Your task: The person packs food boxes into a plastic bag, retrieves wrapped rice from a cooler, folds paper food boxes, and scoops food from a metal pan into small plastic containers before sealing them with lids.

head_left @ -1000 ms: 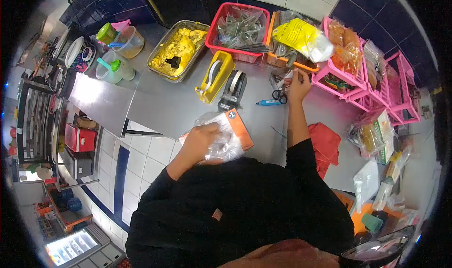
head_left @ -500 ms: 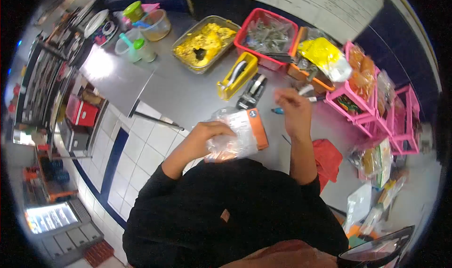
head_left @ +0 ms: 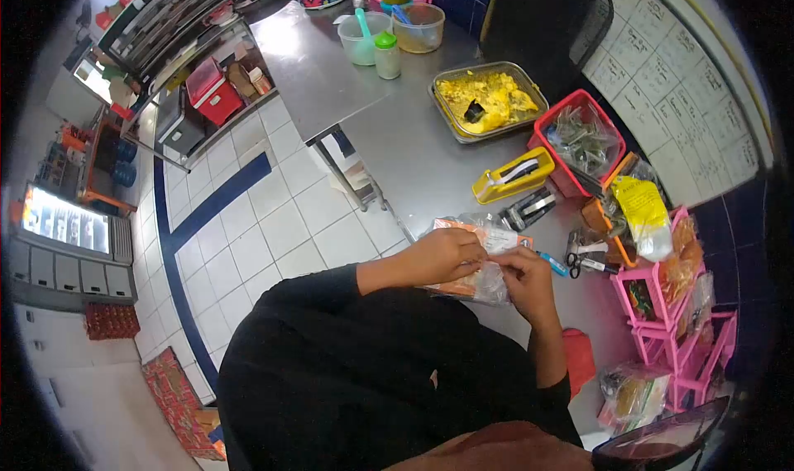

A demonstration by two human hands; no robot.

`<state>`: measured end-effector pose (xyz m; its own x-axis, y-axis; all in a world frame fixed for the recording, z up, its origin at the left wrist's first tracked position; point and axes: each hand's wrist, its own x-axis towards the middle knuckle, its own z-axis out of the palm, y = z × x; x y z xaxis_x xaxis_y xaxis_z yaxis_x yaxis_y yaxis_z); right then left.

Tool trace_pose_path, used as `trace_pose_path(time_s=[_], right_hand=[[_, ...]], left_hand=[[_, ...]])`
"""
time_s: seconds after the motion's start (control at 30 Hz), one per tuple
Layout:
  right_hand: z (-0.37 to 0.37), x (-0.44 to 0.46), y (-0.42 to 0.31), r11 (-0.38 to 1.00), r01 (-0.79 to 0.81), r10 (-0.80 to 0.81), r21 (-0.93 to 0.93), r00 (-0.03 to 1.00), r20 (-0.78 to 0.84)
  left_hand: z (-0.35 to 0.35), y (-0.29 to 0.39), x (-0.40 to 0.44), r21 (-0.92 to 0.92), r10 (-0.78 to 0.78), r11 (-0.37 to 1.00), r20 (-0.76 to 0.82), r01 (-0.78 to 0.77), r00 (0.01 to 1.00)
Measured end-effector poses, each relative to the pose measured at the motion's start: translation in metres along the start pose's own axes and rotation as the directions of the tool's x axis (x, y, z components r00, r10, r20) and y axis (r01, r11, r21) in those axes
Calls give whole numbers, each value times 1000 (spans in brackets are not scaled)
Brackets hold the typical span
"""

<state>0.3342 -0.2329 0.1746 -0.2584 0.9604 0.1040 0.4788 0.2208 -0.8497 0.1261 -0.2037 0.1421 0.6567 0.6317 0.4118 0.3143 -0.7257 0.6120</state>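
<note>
A clear plastic bag lies at the counter's near edge, with an orange-and-white printed box or card in or under it. My left hand rests over the bag, fingers curled and pinching its plastic. Close beside it, my right hand pinches the same plastic between thumb and fingers. The fingertips of both hands nearly meet. Beyond the bag stand a black tape dispenser and a yellow tape dispenser. To the right of my right hand are a blue marker or cutter and black-handled scissors.
A metal tray of yellow food sits farther back, beside a red basket of plastic packets. Pink racks hold bagged goods at right. Plastic tubs and a green-lidded bottle stand at the back. White floor tiles show at left.
My right hand, raised apart over the counter before, has come down to the bag and pinches it beside my left hand. The camera view has turned, shifting the counter rightward.
</note>
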Motion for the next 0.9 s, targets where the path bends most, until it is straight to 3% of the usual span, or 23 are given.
trace_pose_path(time_s=[0.13,0.23,0.27,0.37,0.47,0.57,0.77,0.9], right_hand=[[3,2,-3,999,-36,36,35,999,-17],[15,5,3,985,-51,58,163,998,-38],[10,3,0,996,-54,54,78,999,1],[10,-4,-1,993,-87,90,82,996,-27],[9,-15,14,970,168,-196,-175,968,-159],[3,-18,14,830,501,-523,-246,852,-28],[-1,-7,6,819,560,-532,-125,823,199],[3,5,0,897,424,-406,-130,903,142]], left_hand=[[-5,6,3,-30,-21,999,-59,19,998],[-2,3,4,-57,-21,998,-50,18,999],[-1,4,3,-63,-47,997,-47,44,998],[-4,11,4,-65,-136,989,-32,134,990],[-4,14,7,-69,-241,969,-42,238,970],[1,18,10,-129,-338,936,-70,328,938],[0,31,11,-118,-448,891,-68,439,891],[-5,26,6,-295,-478,841,-14,453,878]])
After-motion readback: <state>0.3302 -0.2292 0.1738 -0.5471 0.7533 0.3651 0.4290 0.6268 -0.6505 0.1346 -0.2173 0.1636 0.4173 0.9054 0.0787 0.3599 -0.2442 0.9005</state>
